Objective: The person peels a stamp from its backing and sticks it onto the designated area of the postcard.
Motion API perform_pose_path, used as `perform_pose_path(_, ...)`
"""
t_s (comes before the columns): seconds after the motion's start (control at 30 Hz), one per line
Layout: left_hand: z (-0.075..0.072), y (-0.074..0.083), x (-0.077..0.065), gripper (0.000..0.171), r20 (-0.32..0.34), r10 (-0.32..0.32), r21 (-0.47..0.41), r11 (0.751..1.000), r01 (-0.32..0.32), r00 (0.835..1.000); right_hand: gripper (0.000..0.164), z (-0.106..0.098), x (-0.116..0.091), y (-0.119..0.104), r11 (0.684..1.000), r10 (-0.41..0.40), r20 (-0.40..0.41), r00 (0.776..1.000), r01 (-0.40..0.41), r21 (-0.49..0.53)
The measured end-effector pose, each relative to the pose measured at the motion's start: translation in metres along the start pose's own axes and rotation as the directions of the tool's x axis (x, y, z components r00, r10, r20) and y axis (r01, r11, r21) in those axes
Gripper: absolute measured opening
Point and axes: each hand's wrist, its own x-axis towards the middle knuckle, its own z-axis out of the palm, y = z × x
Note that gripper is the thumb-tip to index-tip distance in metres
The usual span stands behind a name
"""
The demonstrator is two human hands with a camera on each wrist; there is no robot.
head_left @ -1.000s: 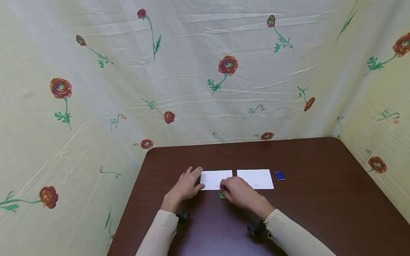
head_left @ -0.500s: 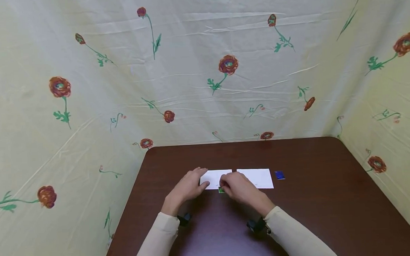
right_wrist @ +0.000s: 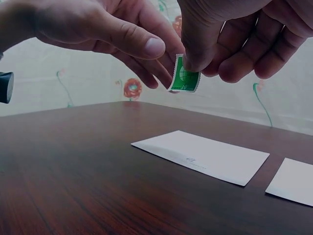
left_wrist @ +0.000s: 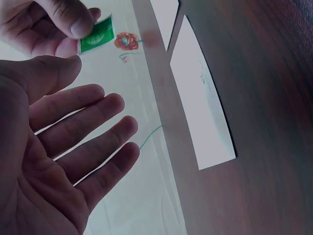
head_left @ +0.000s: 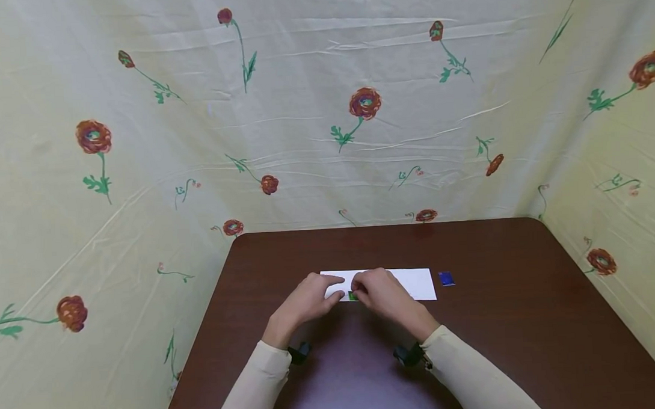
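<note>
on the green stamp point(right_wrist: 184, 76), what looks like the number 10 stands in small pale figures near the lower edge, as the right wrist view shows it. above the figures is a sign in thin pale lines: a round outline crossed by curves, like a globe. the left wrist view shows part of the same line drawing, but any figures there are too unclear to read.

the white card point(right_wrist: 210, 152) bears a small dark mark near the middle of one long edge, with a fine line of what may be print beside it; both are too small and faint to read. on the blue square point(head_left: 446, 278), any lettering is too small to make out.
</note>
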Motion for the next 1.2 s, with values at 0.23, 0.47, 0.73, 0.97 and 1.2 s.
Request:
perform_pose_path(0.23,0.005,0.003,0.004,0.028,-0.017,0.048,0.009,0.999,-0.048,0.999,0.007,-0.001,0.000,0.001,1.000,0.009,-0.010,1.000,-0.009,0.000)
perform_pose_path(0.47,0.011,0.003,0.005,0.013,-0.061,0.114,0.011,0.993,-0.114,0.992,0.007,-0.001,-0.001,-0.001,1.000,0.017,-0.014,1.000,-0.017,0.026)
perform_pose_path(0.73,0.014,0.004,0.007,0.008,-0.078,0.122,0.029,0.992,-0.120,0.989,0.005,0.003,-0.002,0.000,1.000,0.010,-0.021,1.000,-0.009,0.017)
perform_pose_path(0.97,0.012,0.003,0.006,0.006,-0.089,0.105,0.035,0.994,-0.102,0.991,0.006,0.003,-0.004,0.002,1.000,0.013,-0.024,1.000,-0.013,-0.010)
perform_pose_path(1.2,0.011,0.001,0.004,0.006,-0.096,0.106,0.048,0.994,-0.102,0.990,0.006,0.004,-0.006,0.006,1.000,0.021,-0.020,1.000,-0.021,-0.012)
